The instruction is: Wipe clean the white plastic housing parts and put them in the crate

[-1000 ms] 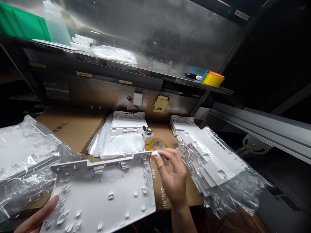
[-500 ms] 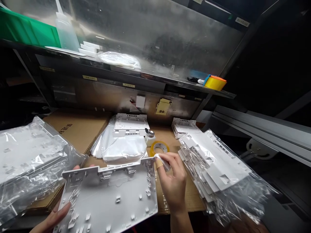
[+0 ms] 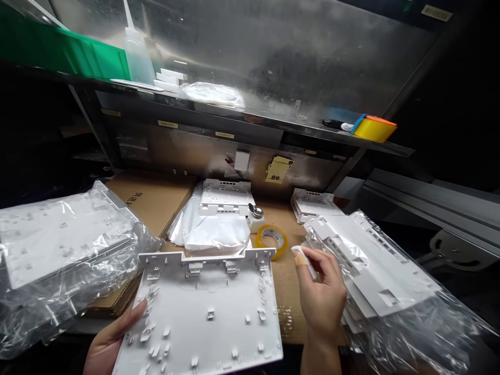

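Observation:
My left hand (image 3: pixel 113 336) holds a white plastic housing panel (image 3: pixel 207 312) by its lower left edge, inner side up with small clips and ribs showing. My right hand (image 3: pixel 322 294) hovers just right of the panel, its fingers pinched on a small white wipe (image 3: pixel 303 259). The wipe is clear of the panel's right corner. A roll of yellow tape (image 3: pixel 271 238) lies on the cardboard just beyond the panel.
Bagged white panels are stacked at left (image 3: pixel 66 250) and right (image 3: pixel 375 271). More bare panels (image 3: pixel 225 197) sit at the back on plastic bags, beside a small pump dispenser (image 3: pixel 255 217). A shelf above carries a green bin (image 3: pixel 66 54), a squeeze bottle (image 3: pixel 138 52) and a yellow tape dispenser (image 3: pixel 375 128).
My right hand with the wipe has drawn away from the panel's upper right corner toward the right. My left hand has shifted its grip along the panel's left edge.

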`<state>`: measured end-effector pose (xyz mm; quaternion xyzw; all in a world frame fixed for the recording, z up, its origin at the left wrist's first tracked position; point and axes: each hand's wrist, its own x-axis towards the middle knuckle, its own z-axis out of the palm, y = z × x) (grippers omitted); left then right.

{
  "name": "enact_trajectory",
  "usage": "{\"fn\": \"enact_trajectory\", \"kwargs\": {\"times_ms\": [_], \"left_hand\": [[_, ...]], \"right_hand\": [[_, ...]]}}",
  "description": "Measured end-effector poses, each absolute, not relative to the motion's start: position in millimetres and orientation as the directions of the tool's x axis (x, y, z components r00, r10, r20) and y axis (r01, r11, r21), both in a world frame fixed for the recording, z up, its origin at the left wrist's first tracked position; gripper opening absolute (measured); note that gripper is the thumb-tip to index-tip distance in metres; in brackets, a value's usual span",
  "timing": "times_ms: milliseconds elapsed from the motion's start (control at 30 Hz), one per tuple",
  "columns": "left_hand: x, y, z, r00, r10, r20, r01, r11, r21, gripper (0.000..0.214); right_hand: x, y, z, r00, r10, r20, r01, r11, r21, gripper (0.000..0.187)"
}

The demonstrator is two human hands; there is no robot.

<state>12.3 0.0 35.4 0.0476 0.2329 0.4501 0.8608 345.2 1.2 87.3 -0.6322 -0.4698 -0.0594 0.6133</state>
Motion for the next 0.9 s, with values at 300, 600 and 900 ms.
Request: {"fn": "enact_trajectory", "kwargs": {"times_ms": [300,600,900], "left_hand": [[24.6,4.5,44.8,0.564,0.82,-0.098,-0.781,0.568,0.259,0.059],[45.0,-6.0,42.6,0.253,0.948,-0.195,-0.839,0.315,0.444,0.086],[104.4,-22.9,96.2,0.23,0.876,-0.423,-0.787,0.424,0.449,0.09]], "right_hand": [[346.7,-11.0,82.2,0.685,0.498,0.532,0.538,0.147,-0.83,0.023],[309.7,-3.6,101.4,0.572,0.552,0.607,0.533,0.313,-0.786,0.016],[228.0,4.0,129.4,0.145,0.657,0.74,0.481,0.607,-0.633,0.023]]}}
